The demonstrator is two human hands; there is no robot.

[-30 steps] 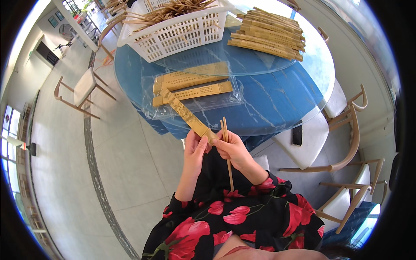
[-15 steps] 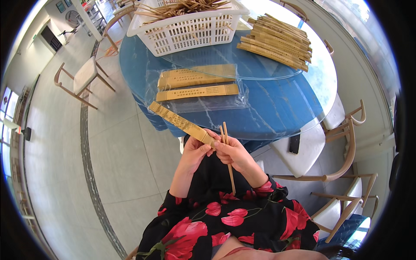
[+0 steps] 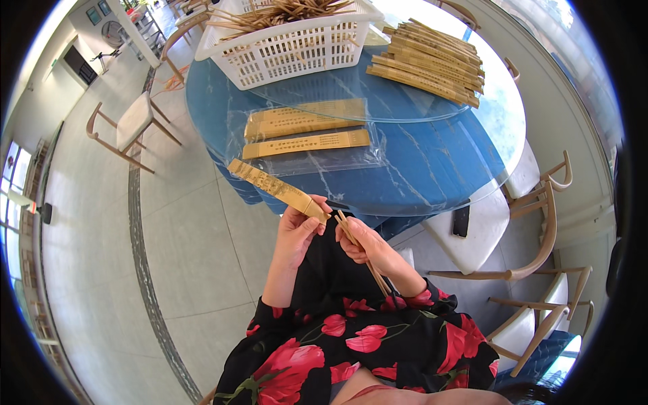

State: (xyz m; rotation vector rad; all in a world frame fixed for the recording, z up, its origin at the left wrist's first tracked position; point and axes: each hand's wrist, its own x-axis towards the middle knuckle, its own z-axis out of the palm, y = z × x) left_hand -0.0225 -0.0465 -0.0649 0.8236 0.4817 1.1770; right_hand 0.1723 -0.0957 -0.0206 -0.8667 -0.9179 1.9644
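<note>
My left hand (image 3: 295,233) pinches a flat gold-brown paper chopstick sleeve (image 3: 266,183) near its lower right end; the sleeve slants up to the left over the table's near edge. In my right hand (image 3: 370,248) is a pair of wooden chopsticks (image 3: 379,278), their upper ends just right of the sleeve's near end, with a small gap. A clear plastic bag (image 3: 344,160) on the table holds more sleeves (image 3: 307,143). Farther back, a white slotted basket (image 3: 290,62) is heaped with loose chopsticks (image 3: 287,13). Right of it lies a pile of gold-brown sleeves (image 3: 428,62).
The blue marble-patterned table (image 3: 418,158) has a round glass top layer (image 3: 398,116). At my right, a white-seated wooden chair (image 3: 472,239) carries a black phone-like object (image 3: 461,221). Another chair (image 3: 135,121) stands on the grey floor at the left.
My hands have moved apart slightly. The right hand has turned the chopsticks from nearly upright to a slant, upper ends pointing at the sleeve's near end. The left hand's finger grip on the sleeve has shifted.
</note>
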